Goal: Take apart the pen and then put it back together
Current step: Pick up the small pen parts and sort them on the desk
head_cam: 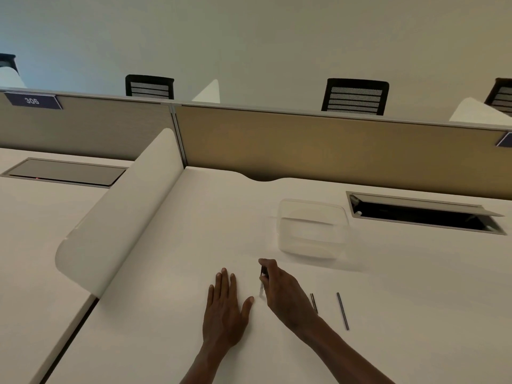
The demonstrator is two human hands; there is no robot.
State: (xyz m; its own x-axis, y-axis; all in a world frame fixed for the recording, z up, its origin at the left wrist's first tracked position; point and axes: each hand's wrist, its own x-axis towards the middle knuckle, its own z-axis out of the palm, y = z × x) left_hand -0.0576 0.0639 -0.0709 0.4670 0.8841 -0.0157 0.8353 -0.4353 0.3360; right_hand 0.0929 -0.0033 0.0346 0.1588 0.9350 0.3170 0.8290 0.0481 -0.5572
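My left hand (225,307) lies flat on the white desk (166,314), fingers straight, holding nothing. Just to its right, my right hand (282,292) pinches a short pen part (262,281) with a dark top and a pale lower end, held nearly upright above the desk. Two loose pen parts lie on the desk to the right of that hand: a short dark piece (314,302), partly hidden behind my wrist, and a long thin dark rod (343,311).
A clear plastic container (313,228) stands on the desk beyond my right hand. An open cable slot (424,213) is at the back right. A curved white divider (122,212) rises on the left, a fabric partition (304,145) at the back.
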